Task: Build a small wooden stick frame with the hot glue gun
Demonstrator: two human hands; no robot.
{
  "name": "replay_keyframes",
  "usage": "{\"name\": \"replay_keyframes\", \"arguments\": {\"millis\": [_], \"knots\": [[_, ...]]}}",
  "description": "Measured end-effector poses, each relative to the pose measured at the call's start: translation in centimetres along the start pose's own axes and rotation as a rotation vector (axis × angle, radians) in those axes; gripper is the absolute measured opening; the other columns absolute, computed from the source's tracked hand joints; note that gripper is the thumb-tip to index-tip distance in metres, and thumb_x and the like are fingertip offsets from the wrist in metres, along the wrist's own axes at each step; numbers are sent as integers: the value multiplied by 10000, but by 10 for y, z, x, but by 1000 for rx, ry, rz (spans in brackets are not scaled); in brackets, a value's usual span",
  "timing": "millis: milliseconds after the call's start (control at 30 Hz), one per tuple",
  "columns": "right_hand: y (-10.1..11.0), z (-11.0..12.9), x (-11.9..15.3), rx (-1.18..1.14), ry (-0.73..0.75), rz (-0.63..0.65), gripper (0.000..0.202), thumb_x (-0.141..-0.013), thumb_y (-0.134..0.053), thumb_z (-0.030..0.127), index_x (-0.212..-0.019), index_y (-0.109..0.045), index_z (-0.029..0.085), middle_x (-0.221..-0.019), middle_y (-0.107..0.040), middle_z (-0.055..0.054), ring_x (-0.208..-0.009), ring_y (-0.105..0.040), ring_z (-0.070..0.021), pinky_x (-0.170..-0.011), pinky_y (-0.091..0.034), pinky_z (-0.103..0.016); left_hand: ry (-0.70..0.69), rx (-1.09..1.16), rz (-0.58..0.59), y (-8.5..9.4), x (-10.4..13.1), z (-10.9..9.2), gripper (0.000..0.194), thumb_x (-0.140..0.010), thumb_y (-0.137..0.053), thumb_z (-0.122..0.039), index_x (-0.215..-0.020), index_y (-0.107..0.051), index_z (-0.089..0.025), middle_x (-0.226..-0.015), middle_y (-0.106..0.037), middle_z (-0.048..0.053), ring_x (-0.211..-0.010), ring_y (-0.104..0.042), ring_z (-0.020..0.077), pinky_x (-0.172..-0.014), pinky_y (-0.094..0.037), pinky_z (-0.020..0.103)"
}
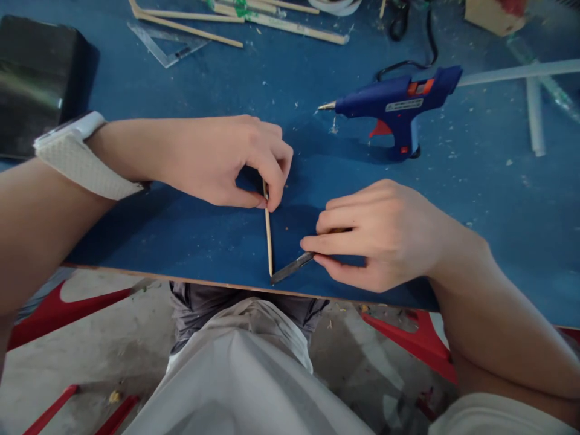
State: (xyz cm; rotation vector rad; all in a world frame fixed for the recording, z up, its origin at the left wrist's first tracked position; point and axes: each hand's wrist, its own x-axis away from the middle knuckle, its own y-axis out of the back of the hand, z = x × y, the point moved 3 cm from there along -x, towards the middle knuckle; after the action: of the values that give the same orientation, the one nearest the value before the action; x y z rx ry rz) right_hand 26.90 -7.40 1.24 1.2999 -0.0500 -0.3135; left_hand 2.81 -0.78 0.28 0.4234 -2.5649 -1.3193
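My left hand (pixel 247 160) pinches a thin wooden stick (pixel 269 238) between thumb and fingers. The stick points down toward the table's front edge, and its lower end looks tapered. My right hand (pixel 380 235) is closed on a utility knife, most of which the fingers hide. Its dark blade (pixel 292 267) slants down to the left, with the tip at the stick's lower end; whether the two touch I cannot tell. Beyond my right hand, a blue hot glue gun (pixel 389 109) with a red trigger stands on the table, nozzle pointing left.
The blue table (pixel 190 235) ends just below the blade. Several wooden sticks (pixel 294 27) and a clear set square (pixel 167 48) lie at the back. A black box (pixel 40 84) is at left. Glue sticks (pixel 534 115) lie at right, and a black cord (pixel 430 42) runs behind the glue gun.
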Motion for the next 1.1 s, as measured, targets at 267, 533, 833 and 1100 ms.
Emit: {"name": "replay_keyframes", "arguments": {"millis": [267, 533, 833, 1100], "knots": [[1, -5, 0, -132, -46, -1, 158, -1037, -699, 218, -954, -826, 262, -867, -786, 12, -703, -673, -157, -567, -379, -368, -21, -8, -17, 0, 0, -2, 545, -1190, -413, -460, -989, -896, -310, -1134, -794, 28, -1048, -601, 201, -995, -451, 363], [0, -4, 0, -45, -58, 14, 162, -1033, -702, 225, -911, -806, 254, -865, -786, 6, -678, -663, -160, -540, -375, -382, -28, -9, -27, 0, 2, 2, 421, -1155, -507, -416, -1003, -891, -337, -1173, -804, 5, -1058, -621, 183, -1018, -455, 337], [3, 1, -1, -166, -57, 39, 189, -1045, -669, 241, -934, -822, 255, -853, -779, 13, -665, -654, -147, -556, -356, -342, -43, -9, -47, 0, 3, 1, 327, -1108, -587, -278, -988, -885, -337, -1136, -789, -27, -1050, -644, 164, -948, -447, 291], [17, -18, 4, -267, -93, -216, 176, -1021, -793, 388, -1157, -795, 275, -882, -750, -1, -684, -672, -166, -609, -511, -315, -70, 47, -46, -2, 1, 5, 220, -1039, -713, -244, -995, -892, -364, -1104, -809, -31, -1015, -677, 177, -960, -491, 287]]}}
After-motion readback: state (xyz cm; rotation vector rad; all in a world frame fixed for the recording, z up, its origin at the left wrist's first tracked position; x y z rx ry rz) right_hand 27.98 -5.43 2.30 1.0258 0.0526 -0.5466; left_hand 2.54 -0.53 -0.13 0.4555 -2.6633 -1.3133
